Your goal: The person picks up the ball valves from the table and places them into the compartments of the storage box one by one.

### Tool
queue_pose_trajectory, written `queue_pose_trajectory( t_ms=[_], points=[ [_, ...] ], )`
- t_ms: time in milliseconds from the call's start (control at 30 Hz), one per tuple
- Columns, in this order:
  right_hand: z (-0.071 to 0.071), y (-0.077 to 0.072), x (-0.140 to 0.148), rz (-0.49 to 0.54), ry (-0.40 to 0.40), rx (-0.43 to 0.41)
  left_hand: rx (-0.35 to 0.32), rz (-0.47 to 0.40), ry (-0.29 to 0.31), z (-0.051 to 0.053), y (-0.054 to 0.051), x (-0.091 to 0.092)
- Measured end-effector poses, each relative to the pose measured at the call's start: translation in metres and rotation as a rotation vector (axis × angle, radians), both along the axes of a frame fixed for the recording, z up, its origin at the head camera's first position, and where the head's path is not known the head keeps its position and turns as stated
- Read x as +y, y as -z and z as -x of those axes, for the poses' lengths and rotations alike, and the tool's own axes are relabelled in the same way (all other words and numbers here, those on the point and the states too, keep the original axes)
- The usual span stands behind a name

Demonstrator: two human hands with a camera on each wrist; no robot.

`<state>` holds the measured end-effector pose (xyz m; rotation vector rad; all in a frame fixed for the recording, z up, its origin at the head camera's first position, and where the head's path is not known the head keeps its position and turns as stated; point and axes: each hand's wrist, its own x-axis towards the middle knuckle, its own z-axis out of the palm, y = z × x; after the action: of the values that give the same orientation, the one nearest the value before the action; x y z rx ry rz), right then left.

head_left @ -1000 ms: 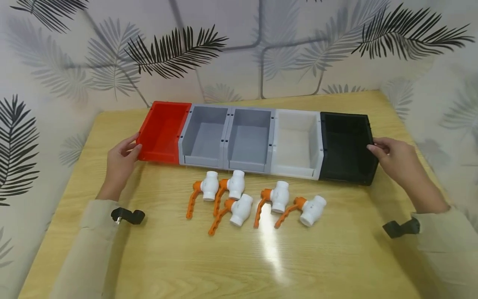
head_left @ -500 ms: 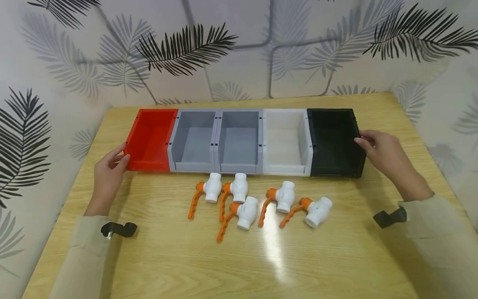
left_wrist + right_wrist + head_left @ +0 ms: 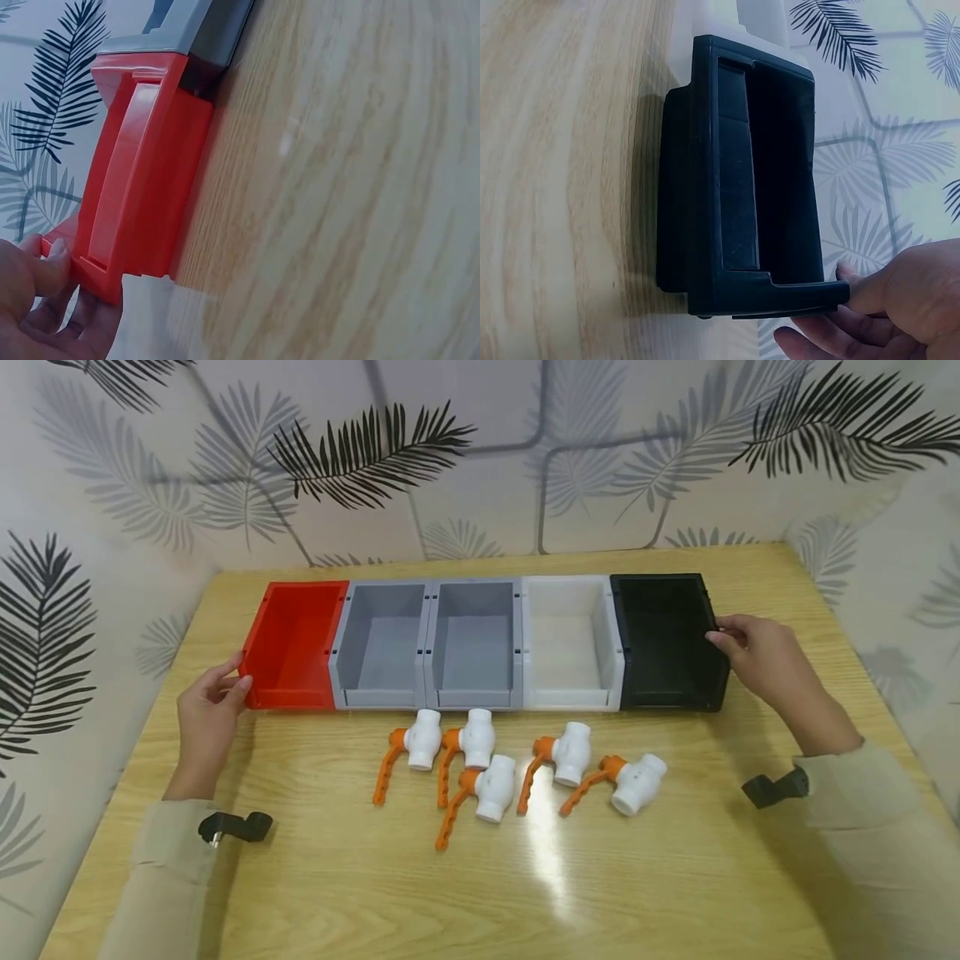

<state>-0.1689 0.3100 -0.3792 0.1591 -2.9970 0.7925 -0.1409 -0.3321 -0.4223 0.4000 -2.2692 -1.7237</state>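
Note:
My left hand (image 3: pixel 207 725) pinches the left rim of a red bin (image 3: pixel 288 643), thumb on the rim and fingers curled below it, as the left wrist view also shows. At the opposite end, my right hand (image 3: pixel 774 664) grips the right rim of a black bin (image 3: pixel 667 635). Between them, two grey bins (image 3: pixel 381 697) (image 3: pixel 476 699) and a white bin (image 3: pixel 566 643) stand side by side in one row. Nothing shows inside the bins. The right wrist view shows the thumb at the black bin's rim (image 3: pixel 795 296) and fingers underneath.
Several white ball valves with orange handles, among them a valve (image 3: pixel 495 789) nearest me and a valve (image 3: pixel 639 783) at the right, lie in front of the row. A leaf-patterned wall covering (image 3: pixel 480 485) stands behind the wooden table (image 3: pixel 480 893). Black wrist mounts (image 3: pixel 236 827) sit on both sleeves.
The bin row has shifted left and turned straighter: its red end came nearer me, its black end went back. Both hands moved with it. The head view also shifted slightly.

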Motion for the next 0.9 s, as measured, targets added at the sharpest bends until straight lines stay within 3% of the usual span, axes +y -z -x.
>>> queue_pose_trajectory(
  t_ms=[167,367,600,900],
  points=[
    [0.004,0.0,0.0,-0.012,0.002,0.014,0.008,0.048,-0.008,0.003,-0.001,0.002],
    [0.016,-0.001,0.001,0.002,0.002,0.0,0.042,-0.043,-0.009,0.01,-0.001,0.003],
    [0.03,-0.002,0.004,0.013,0.011,-0.064,0.108,0.316,-0.034,0.026,0.008,0.007],
    [0.045,-0.004,0.002,0.018,0.023,-0.038,0.097,0.397,-0.021,0.044,0.006,0.01]
  ],
)
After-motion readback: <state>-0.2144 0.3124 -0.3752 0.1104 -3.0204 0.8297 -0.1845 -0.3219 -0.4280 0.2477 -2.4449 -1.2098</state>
